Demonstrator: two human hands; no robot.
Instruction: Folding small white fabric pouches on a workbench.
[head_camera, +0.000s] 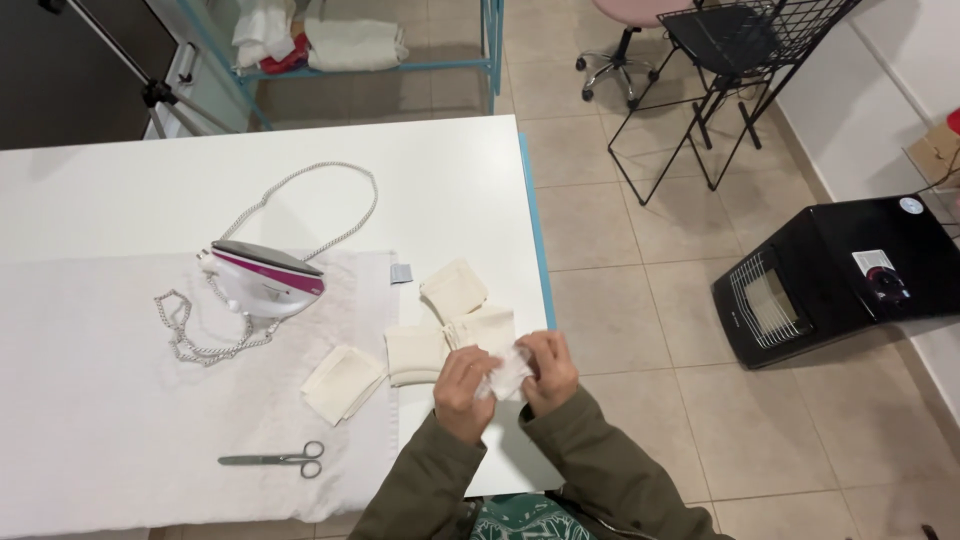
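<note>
My left hand and my right hand are together above the near right part of the white table, both gripping a small crumpled white piece of cloth between them. Just beyond my hands lie small cream fabric pieces, some folded, one close to my left hand. Another folded cream piece rests further left on the white ironing cloth.
A white and pink iron with its braided cord sits on the ironing cloth. Scissors lie near the front edge. On the tiled floor to the right stand a black heater, a wire rack and a pink stool.
</note>
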